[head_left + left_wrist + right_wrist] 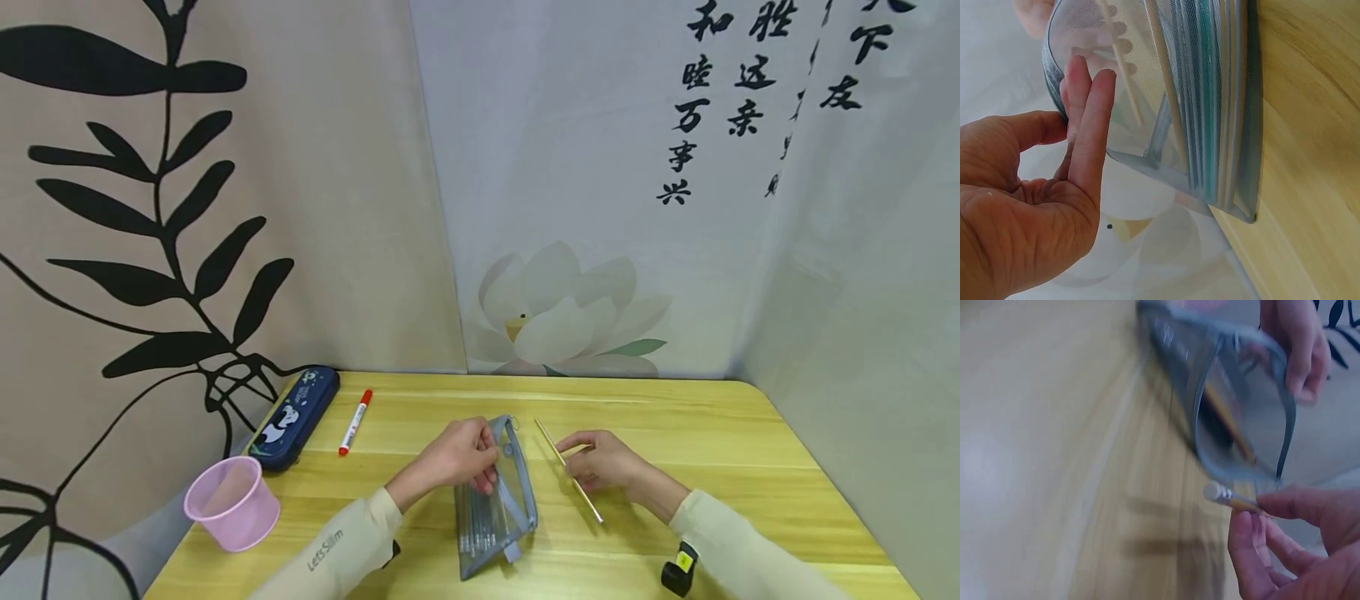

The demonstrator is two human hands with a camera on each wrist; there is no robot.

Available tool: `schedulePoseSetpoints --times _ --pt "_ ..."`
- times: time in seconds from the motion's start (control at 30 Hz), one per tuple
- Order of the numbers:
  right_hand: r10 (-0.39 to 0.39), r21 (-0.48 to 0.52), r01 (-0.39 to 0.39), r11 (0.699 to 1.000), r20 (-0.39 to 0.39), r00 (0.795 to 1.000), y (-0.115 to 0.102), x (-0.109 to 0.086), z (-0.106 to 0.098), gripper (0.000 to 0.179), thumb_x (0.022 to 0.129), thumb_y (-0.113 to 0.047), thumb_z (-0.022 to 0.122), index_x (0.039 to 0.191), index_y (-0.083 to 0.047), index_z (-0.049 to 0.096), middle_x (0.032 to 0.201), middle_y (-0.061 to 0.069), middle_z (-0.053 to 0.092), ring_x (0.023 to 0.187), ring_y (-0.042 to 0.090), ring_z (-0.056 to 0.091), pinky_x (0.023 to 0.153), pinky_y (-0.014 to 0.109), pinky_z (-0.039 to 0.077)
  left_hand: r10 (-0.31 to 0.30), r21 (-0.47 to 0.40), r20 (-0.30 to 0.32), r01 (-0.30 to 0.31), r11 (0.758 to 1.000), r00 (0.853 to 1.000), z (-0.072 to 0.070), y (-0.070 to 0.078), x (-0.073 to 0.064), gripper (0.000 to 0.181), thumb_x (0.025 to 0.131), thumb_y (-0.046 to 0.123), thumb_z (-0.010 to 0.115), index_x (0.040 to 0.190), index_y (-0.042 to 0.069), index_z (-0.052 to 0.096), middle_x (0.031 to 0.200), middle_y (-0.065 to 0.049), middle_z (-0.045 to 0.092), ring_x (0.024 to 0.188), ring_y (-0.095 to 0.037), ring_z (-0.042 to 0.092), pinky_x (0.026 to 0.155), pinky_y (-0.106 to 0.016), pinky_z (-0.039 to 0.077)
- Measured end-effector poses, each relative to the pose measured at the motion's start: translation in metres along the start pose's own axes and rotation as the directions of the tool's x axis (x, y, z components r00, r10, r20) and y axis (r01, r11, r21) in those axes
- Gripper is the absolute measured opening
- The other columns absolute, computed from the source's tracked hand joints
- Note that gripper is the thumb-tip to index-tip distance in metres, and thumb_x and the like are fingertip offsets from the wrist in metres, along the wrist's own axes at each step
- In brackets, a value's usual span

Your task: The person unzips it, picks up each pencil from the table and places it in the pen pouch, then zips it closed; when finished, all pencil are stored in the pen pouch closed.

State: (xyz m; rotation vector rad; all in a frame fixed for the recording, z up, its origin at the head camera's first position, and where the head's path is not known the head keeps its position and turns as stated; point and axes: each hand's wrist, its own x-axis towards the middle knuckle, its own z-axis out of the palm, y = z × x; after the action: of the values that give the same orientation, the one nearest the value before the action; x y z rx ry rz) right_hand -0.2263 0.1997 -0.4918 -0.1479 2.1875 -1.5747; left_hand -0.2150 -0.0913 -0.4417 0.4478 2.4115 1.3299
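Note:
My left hand (459, 454) pinches the upper edge of a grey see-through mesh zip pouch (487, 554), which stands tilted on the table. Several thin pencils (1225, 125) lie side by side inside it, seen through the mesh in the left wrist view. Its mouth gapes open in the right wrist view, where a pencil (1229, 419) shows within. To the right of the pouch, my right hand (607, 462) holds a gold-coloured pencil (589, 502) between thumb and fingers. That pencil's white eraser end (1215, 491) points towards the pouch mouth, apart from it.
On the left of the wooden table (675, 417) lie a dark blue pencil case (300, 417) with a cartoon picture and a red-capped marker (356, 423). A pink cup (236, 508) stands at the left edge. Printed curtains (360, 208) hang behind the table.

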Motion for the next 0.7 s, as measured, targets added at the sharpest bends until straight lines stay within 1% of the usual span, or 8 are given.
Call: schedulePoseSetpoints --times 0.1,0.17,0.23,0.43,0.6,0.7 --pt "-0.005 0.023 0.004 1.000 0.061 0.998 -0.009 -0.003 0.012 0.045 0.094 -0.010 0.070 0.137 -0.001 0.060 0.106 0.013 0.074 0.079 0.015 0.066 0.071 0.033 0.064 -0.002 -0.013 0.001 0.002 1.000 1.000 0.000 0.000 0.000 0.003 0.100 0.005 0.060 0.101 0.002 0.058 0.074 -0.013 0.073 0.057 -0.023 0.074 0.064 -0.049 0.069" --pt "-0.006 0.034 0.003 0.999 0.093 0.996 -0.015 -0.003 0.020 0.046 0.093 -0.010 0.070 0.137 -0.001 0.060 0.104 0.011 0.075 0.079 0.015 0.065 0.069 0.031 0.064 -0.002 -0.026 0.002 0.002 1.000 1.000 0.001 0.000 0.000 0.004 0.100 0.004 0.060 0.101 0.001 0.058 0.074 -0.013 0.073 0.057 -0.023 0.074 0.062 -0.047 0.069" --pt "0.004 0.043 -0.008 0.999 0.107 0.994 -0.019 0.000 0.026 0.046 0.091 -0.011 0.071 0.136 -0.002 0.061 0.099 0.008 0.075 0.076 0.013 0.065 0.066 0.029 0.063 -0.002 -0.041 0.000 0.002 0.999 1.000 0.002 0.000 0.000 0.004 0.100 0.003 0.060 0.101 0.000 0.058 0.074 -0.014 0.073 0.056 -0.023 0.074 0.061 -0.046 0.069" --pt "0.039 0.064 -0.045 0.997 0.102 0.994 -0.028 0.011 0.039 0.045 0.090 -0.008 0.069 0.134 -0.002 0.064 0.087 0.003 0.071 0.071 0.011 0.063 0.059 0.025 0.059 0.004 -0.048 -0.005 -0.004 0.999 1.000 0.003 -0.001 0.001 0.004 0.100 0.004 0.060 0.101 0.001 0.057 0.073 -0.014 0.073 0.056 -0.025 0.074 0.062 -0.048 0.069" --pt "0.042 0.075 -0.049 0.996 0.100 0.994 -0.033 0.017 0.046 0.046 0.089 -0.008 0.068 0.134 0.001 0.064 0.091 0.005 0.076 0.074 0.012 0.069 0.059 0.025 0.062 0.018 -0.037 -0.007 -0.019 0.999 1.000 0.003 -0.002 0.000 0.004 0.100 0.005 0.059 0.099 0.001 0.056 0.072 -0.015 0.074 0.056 -0.027 0.074 0.062 -0.050 0.068" --pt "0.041 0.075 -0.049 0.996 0.097 0.994 -0.033 0.018 0.050 0.045 0.090 -0.009 0.069 0.134 0.001 0.065 0.092 0.008 0.078 0.076 0.013 0.072 0.061 0.028 0.064 0.024 -0.039 -0.005 -0.024 0.999 1.000 0.002 -0.002 0.000 0.005 0.101 0.004 0.058 0.099 0.001 0.056 0.071 -0.015 0.074 0.057 -0.028 0.075 0.062 -0.051 0.068"
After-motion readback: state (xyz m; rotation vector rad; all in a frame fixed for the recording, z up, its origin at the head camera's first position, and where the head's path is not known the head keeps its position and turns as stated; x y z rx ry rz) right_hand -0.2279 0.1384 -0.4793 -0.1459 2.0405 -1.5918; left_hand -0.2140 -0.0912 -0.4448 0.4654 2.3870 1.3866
